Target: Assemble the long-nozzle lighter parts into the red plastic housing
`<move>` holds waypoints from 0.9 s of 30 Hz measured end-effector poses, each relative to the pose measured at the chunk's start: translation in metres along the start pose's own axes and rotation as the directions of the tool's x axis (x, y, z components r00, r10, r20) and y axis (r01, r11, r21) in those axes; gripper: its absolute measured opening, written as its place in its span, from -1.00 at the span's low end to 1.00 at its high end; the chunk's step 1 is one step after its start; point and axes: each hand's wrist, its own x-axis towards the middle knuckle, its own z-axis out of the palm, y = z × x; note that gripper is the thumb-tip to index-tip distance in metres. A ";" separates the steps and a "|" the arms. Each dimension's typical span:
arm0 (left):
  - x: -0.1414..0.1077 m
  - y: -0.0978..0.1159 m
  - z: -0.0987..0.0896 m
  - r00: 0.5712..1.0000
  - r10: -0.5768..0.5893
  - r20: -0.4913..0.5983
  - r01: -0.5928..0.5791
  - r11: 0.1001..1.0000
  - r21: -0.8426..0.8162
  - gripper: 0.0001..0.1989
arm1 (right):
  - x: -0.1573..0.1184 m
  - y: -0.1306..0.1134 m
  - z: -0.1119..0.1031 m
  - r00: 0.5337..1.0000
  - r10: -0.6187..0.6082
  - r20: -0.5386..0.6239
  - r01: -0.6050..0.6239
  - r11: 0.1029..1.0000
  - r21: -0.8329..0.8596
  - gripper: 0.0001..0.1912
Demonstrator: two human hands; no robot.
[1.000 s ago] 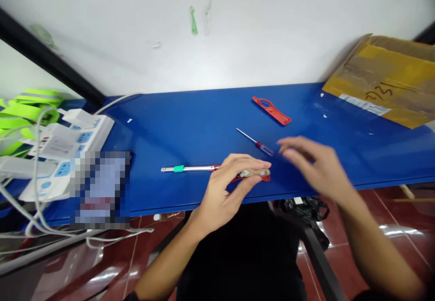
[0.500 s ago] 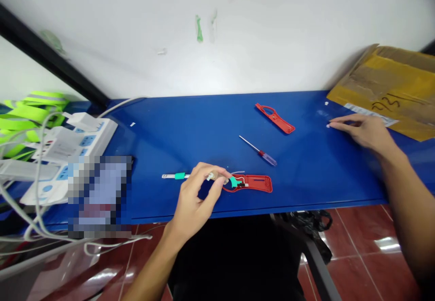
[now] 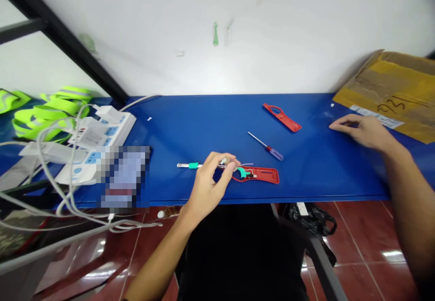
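Inspected from my own viewpoint, the blue bench (image 3: 204, 124) carries several items around my work. At upper left of the frame lie hi-vis straps (image 3: 50, 113). Below them, two white power strips (image 3: 108, 131) sit at the bench's left end, with white cables (image 3: 50, 174) looping over its front edge. A pixelated patch (image 3: 124, 178) hides an object just right of the strips; I cannot identify it. At upper right, a taped carton (image 3: 394, 92) overlaps the bench's far edge. A black bag (image 3: 307, 219) lies on the tiled floor below the bench. Mid-bench are a loose red cover (image 3: 282, 117) and, nearer me, a small screwdriver (image 3: 266, 147), lying apart from each other. The red casing (image 3: 263, 175) lies open on the bench's near side, right of centre, with a green clip (image 3: 242, 172) and thin wires at its left end. My left hand (image 3: 212, 178) is clenched, its fingers (image 3: 222, 169) pinching the clear handle of a driver (image 3: 204, 165), whose steel shaft with a green band points left, just beside the casing. My right hand (image 3: 362, 131) is released, fingers extended, low over the bench near the carton.
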 end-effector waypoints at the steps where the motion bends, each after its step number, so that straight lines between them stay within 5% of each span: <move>1: 0.001 0.000 -0.001 1.000 0.007 0.000 -0.007 1.000 0.007 -0.83 | -0.006 -0.009 0.003 1.000 -0.017 -0.023 0.017 1.000 0.022 -0.86; 6: 0.002 0.000 -0.005 0.994 0.100 0.046 -0.101 0.995 0.012 -0.73 | -0.078 -0.078 0.048 0.981 -0.182 -0.060 0.192 0.942 0.275 -0.88; 10: 0.002 0.000 -0.006 0.990 0.124 0.061 -0.121 0.991 -0.056 -0.74 | -0.151 -0.146 0.099 0.907 -0.410 0.100 0.311 0.810 0.497 -0.76; 13: 0.002 0.002 -0.007 0.988 0.145 0.060 -0.142 0.989 -0.046 -0.72 | -0.177 -0.178 0.126 0.872 -0.471 0.134 0.309 0.741 0.596 -0.83; 21: 0.003 0.007 -0.011 0.988 0.128 0.089 -0.133 0.989 0.063 -0.64 | -0.174 -0.183 0.136 0.826 -0.560 0.066 0.416 0.684 0.600 -0.89; 27: 0.005 0.007 -0.008 0.989 0.115 0.098 -0.120 0.992 0.047 -0.67 | -0.179 -0.168 0.139 0.849 -0.527 0.038 0.377 0.655 0.655 -0.89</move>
